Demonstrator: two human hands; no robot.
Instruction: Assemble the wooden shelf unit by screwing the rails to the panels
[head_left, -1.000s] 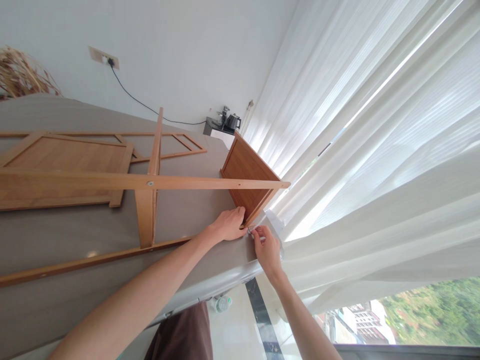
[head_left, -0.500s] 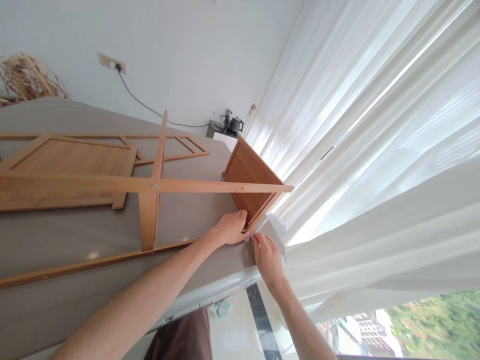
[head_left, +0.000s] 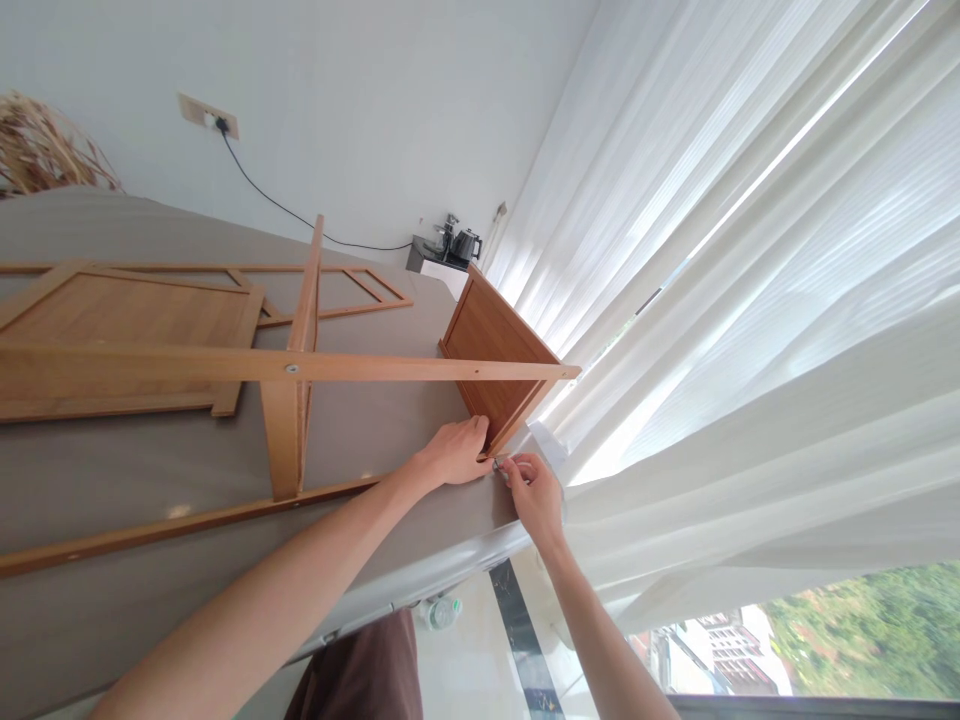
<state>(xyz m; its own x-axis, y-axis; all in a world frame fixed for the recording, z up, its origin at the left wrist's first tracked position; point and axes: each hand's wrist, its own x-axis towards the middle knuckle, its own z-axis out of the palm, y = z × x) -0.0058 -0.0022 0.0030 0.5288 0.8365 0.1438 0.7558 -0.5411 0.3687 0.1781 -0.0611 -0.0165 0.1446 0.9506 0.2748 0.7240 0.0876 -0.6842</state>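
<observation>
A wooden frame [head_left: 390,367] with two long rails and crosspieces stands on the grey-covered surface. At its right end, a brown wooden panel [head_left: 491,340] is set between the rails. My left hand [head_left: 454,452] is closed around the near lower corner, where the panel meets the near rail [head_left: 195,516]; the fingers hide much of that joint. Just to the right, my right hand [head_left: 535,490] pinches a small thin metal piece [head_left: 498,465] against the corner's end. The fingertips cover most of that piece, so its exact kind is unclear.
A loose wooden panel [head_left: 127,320] and a slim open frame [head_left: 375,285] lie behind on the grey cover [head_left: 367,410]. White curtains [head_left: 720,400] hang close on the right. A black kettle [head_left: 466,245] stands at the back; a plastic bottle [head_left: 441,612] is below the near edge.
The view has shifted slightly, so everything sits a little further left. My right hand's fingers have turned a bit around the small metal piece. My left hand stays on the corner.
</observation>
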